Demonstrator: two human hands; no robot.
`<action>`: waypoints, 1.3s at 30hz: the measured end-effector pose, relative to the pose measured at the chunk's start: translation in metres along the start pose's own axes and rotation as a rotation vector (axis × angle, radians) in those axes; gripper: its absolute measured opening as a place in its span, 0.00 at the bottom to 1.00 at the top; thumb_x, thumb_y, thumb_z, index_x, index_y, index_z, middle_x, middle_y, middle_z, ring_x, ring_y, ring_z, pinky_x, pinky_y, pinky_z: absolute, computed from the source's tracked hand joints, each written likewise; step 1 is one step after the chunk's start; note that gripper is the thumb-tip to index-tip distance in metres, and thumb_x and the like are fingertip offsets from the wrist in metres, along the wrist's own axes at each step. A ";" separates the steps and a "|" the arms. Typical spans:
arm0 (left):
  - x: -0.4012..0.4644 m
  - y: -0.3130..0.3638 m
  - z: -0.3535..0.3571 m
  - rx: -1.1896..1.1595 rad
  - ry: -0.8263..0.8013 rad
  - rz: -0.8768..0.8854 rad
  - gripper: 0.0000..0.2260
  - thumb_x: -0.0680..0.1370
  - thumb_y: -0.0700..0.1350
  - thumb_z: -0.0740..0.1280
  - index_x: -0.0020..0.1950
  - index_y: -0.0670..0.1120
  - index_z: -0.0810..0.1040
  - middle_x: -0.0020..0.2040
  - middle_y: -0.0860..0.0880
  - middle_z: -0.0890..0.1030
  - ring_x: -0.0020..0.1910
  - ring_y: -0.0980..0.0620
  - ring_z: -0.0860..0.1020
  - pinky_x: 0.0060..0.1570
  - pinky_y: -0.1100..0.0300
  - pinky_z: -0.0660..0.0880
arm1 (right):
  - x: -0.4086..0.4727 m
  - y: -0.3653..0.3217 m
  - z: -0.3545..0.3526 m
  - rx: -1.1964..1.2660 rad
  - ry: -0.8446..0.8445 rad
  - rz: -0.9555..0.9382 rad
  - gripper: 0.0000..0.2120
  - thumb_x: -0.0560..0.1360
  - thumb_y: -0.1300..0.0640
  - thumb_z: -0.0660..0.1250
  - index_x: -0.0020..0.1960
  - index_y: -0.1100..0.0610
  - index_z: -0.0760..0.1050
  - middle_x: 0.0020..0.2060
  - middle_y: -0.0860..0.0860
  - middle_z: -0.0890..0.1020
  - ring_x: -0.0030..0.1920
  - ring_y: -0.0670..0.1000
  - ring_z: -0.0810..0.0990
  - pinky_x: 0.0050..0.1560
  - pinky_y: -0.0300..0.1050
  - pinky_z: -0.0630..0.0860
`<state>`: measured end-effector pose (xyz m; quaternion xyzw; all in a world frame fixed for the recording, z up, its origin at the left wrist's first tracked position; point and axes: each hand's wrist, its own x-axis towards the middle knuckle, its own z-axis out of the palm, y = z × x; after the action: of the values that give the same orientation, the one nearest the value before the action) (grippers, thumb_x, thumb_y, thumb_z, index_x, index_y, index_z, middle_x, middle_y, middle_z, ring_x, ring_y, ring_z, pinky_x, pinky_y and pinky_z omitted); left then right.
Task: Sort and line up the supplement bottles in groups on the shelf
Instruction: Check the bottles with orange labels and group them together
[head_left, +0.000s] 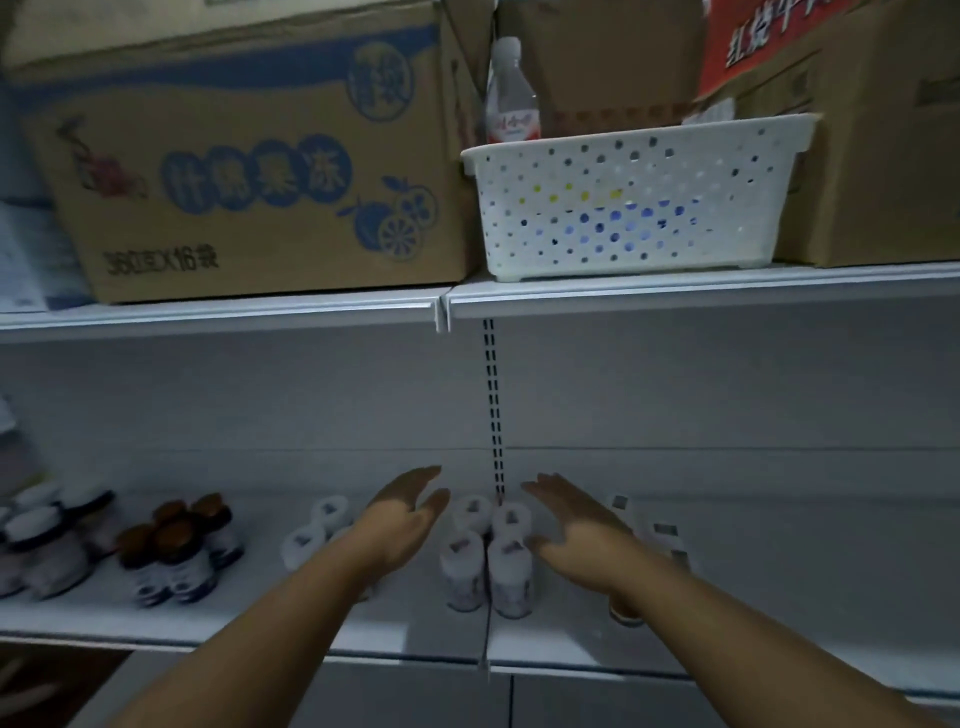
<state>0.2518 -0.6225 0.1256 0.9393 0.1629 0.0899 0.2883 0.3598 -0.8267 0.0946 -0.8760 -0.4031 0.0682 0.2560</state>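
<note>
Several white supplement bottles (488, 551) stand in a tight block at the middle of the lower shelf (415, 631). My left hand (402, 517) is flat with straight fingers along the block's left side. My right hand (576, 525) is flat along its right side. Neither hand holds anything. More white bottles (317, 527) stand behind my left forearm. A cluster of brown-capped bottles (179, 551) stands further left, and dark-rimmed white-lidded jars (44, 540) sit at the far left. Bottles (652, 540) to the right are partly hidden by my right arm.
The upper shelf (675, 291) carries a cardboard box (244, 171) with blue print, a white perforated basket (631, 200), a water bottle (511, 96) behind it and more boxes (872, 156) on the right. A slotted upright (493, 405) runs down the back panel.
</note>
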 end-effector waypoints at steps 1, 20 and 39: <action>0.003 -0.005 -0.001 0.009 -0.002 -0.004 0.22 0.81 0.53 0.55 0.75 0.50 0.60 0.76 0.50 0.61 0.73 0.51 0.61 0.69 0.62 0.57 | 0.006 0.000 0.002 -0.004 -0.013 -0.003 0.32 0.78 0.46 0.62 0.77 0.47 0.50 0.77 0.46 0.49 0.77 0.46 0.46 0.73 0.40 0.48; 0.037 -0.061 0.033 -0.220 -0.176 -0.006 0.20 0.82 0.52 0.53 0.74 0.50 0.62 0.73 0.49 0.67 0.69 0.51 0.67 0.60 0.66 0.60 | 0.049 -0.038 0.058 -0.428 -0.035 -0.127 0.24 0.75 0.43 0.63 0.69 0.49 0.69 0.66 0.50 0.72 0.66 0.53 0.66 0.64 0.44 0.58; 0.026 -0.074 0.059 -0.239 -0.206 0.034 0.13 0.79 0.44 0.59 0.63 0.48 0.74 0.59 0.48 0.79 0.56 0.49 0.77 0.57 0.60 0.72 | 0.044 -0.042 0.076 -0.406 0.059 -0.084 0.22 0.72 0.40 0.64 0.62 0.49 0.76 0.58 0.50 0.78 0.62 0.53 0.70 0.60 0.43 0.61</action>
<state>0.2726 -0.5855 0.0375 0.9052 0.1045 0.0168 0.4115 0.3360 -0.7410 0.0547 -0.8936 -0.4372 -0.0507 0.0887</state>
